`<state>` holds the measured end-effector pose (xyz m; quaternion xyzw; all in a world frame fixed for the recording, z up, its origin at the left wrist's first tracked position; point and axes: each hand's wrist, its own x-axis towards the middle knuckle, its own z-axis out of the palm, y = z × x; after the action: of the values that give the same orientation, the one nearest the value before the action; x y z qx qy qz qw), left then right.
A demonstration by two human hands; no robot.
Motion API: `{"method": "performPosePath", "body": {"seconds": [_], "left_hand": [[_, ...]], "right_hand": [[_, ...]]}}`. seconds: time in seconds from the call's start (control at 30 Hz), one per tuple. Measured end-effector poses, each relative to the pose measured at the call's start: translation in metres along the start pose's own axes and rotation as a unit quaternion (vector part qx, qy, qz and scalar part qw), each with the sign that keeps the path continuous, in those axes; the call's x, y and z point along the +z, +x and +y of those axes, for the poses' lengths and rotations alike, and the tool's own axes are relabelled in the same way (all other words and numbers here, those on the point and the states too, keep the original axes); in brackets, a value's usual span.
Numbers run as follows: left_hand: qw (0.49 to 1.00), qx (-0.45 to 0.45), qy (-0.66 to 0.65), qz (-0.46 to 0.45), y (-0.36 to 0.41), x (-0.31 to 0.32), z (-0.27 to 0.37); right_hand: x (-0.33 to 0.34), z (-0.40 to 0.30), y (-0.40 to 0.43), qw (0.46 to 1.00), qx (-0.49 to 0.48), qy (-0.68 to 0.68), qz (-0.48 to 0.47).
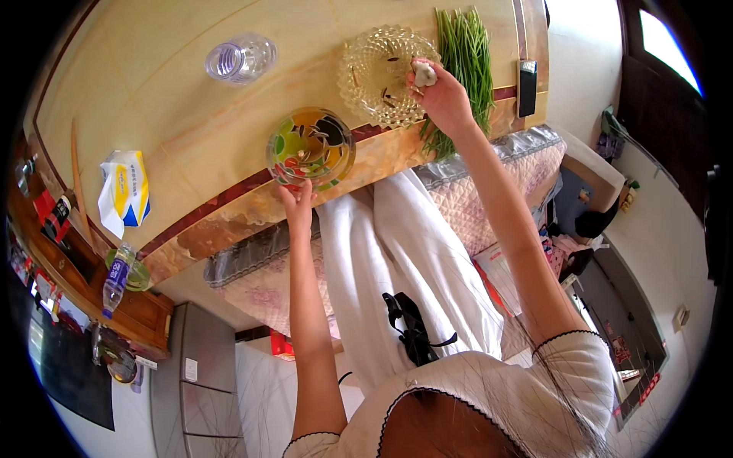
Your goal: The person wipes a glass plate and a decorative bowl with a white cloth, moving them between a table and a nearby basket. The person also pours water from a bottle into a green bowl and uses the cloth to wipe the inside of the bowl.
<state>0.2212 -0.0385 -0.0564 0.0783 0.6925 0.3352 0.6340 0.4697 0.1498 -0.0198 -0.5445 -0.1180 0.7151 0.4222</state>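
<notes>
My left hand (298,205) grips the near edge of a round glass bowl (275,143) with a green, red and black pattern. Dark, slender pieces like sunflower seeds (335,137) lie in the bowl. Over the right side of a larger cut-glass dish (358,94), my right hand (444,94) pinches a crumpled white tissue (424,74). A few similar dark pieces (388,98) are scattered in this dish. Just right of it lies a bunch of long green stalks (467,63), partly behind my right hand.
A clear plastic jar (241,59) lies on the stone-patterned table (189,120). Farther left are a tissue pack (126,189) and a water bottle (116,280) near the edge. A phone (527,89) rests at the right end. A quilted seat (481,212) runs along the table's front.
</notes>
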Motion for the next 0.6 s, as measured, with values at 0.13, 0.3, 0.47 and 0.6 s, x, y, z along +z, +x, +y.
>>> {"method": "performPosePath", "body": {"seconds": [0.13, 0.3, 0.47, 0.6], "left_hand": [[1.000, 0.005, 0.004, 0.012, 0.000, 0.001, 0.000], [1.000, 0.012, -0.005, -0.005, 0.000, 0.001, 0.002], [1.000, 0.013, 0.016, 0.006, -0.004, 0.002, 0.006], [1.000, 0.018, 0.001, 0.011, -0.005, 0.004, 0.006]], "right_hand": [[-0.008, 0.010, 0.002, 0.988, 0.068, 0.126, -0.061], [0.009, 0.011, 0.002, 0.999, 0.026, 0.005, -0.046], [0.023, 0.017, 0.009, 0.989, -0.037, -0.143, 0.032], [0.035, 0.020, 0.006, 0.945, -0.088, -0.304, 0.086]]}}
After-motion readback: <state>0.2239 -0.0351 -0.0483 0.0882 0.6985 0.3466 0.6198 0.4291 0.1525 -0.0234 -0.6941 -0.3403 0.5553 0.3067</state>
